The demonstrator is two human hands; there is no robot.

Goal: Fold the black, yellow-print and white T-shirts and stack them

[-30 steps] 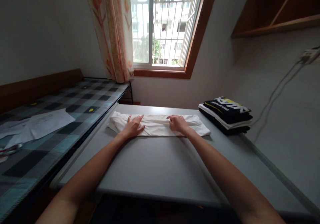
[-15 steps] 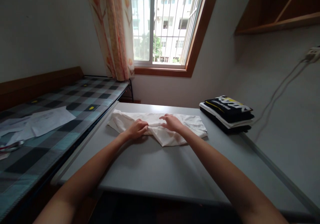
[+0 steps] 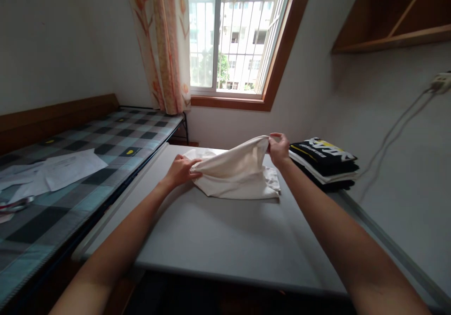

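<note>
A white cloth (image 3: pixel 236 174) is stretched between my two hands over the grey table (image 3: pixel 225 240). My left hand (image 3: pixel 185 169) pinches its left part, low near the tabletop. Higher up, my right hand (image 3: pixel 279 149) grips the upper right corner and lifts it off the table. The cloth's lower edge and a crumpled part at the right rest on the table. Another bit of white fabric lies behind my left hand.
A stack of folded black and white clothes (image 3: pixel 322 160) sits at the table's right, near my right hand. Left of the table is a bed with a checked mattress (image 3: pixel 141 129) and papers (image 3: pixel 70 172). A wall and window (image 3: pixel 243 38) stand behind.
My right hand has moved right and up, now holding the cloth's corner and raising it. My left hand has shifted slightly left and up. The cloth's left end has been drawn inward.
</note>
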